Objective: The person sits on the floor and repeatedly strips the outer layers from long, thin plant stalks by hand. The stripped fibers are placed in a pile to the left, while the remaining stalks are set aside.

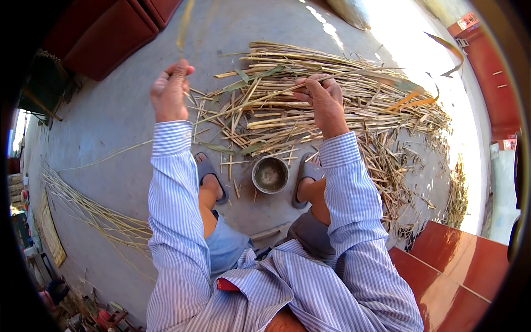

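Note:
My left hand (pixel 170 93) is raised over the floor at the left, fingers pinched. A narrow yellowish leaf strip (pixel 184 30), blurred by motion, rises from its fingertips. On the right, my right hand (pixel 325 102) pinches a long pale reed stalk (pixel 257 101) between thumb and fingers. The stalk slants down to the left, and dry leaves (pixel 412 102) trail beyond the hand on the right. Beneath both hands' level lies a big pile of cut reed stalks (pixel 310 119), roughly crosswise, with loose bits along its near edge.
A round metal bowl (pixel 270 174) stands between my sandalled feet. Thin peeled stalks (pixel 94 207) fan out on the concrete floor at the left. Red-brown seating (pixel 110 41) is at the far left, red tiles (pixel 448 265) at the near right, a red cabinet (pixel 492 77) at the far right.

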